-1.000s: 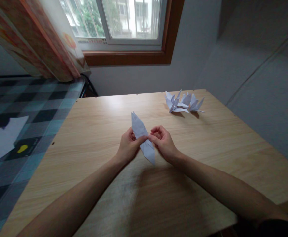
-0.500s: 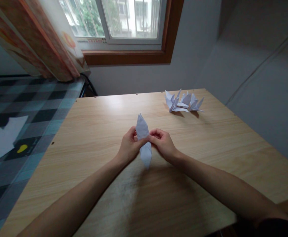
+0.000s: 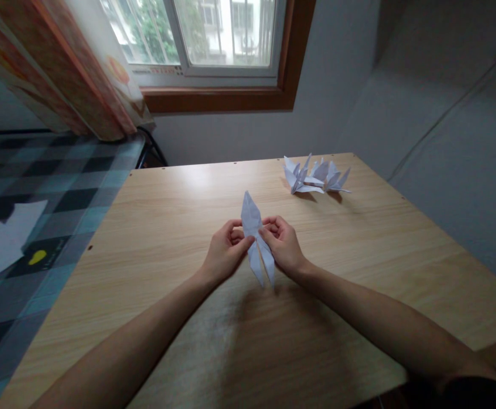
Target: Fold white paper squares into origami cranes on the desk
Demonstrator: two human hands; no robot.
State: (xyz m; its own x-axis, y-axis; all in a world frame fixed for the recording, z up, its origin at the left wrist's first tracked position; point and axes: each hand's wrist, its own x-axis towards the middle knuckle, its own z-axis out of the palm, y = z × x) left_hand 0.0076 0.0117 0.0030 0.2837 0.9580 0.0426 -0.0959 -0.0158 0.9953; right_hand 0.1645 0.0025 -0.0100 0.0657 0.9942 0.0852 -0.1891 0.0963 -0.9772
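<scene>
A long folded piece of white paper is held between my two hands above the wooden table. Its upper end is one pointed flap, while the lower end splits into two narrow points with a slit between them. My left hand pinches the paper's left edge near the middle, thumb on top. On the opposite edge, my right hand pinches it too, its thumb beside the slit. The fingers behind the paper are partly hidden. Several folded white paper cranes stand together at the table's far right.
To the left, a surface with a checked cloth carries white paper sheets. A window with a brown frame and an orange curtain are beyond. A cord hangs along the right wall.
The paper's lower end, a single shape before, now shows two separate points. The upper tip has shifted slightly right, and my right thumb has moved slightly away from my left thumb.
</scene>
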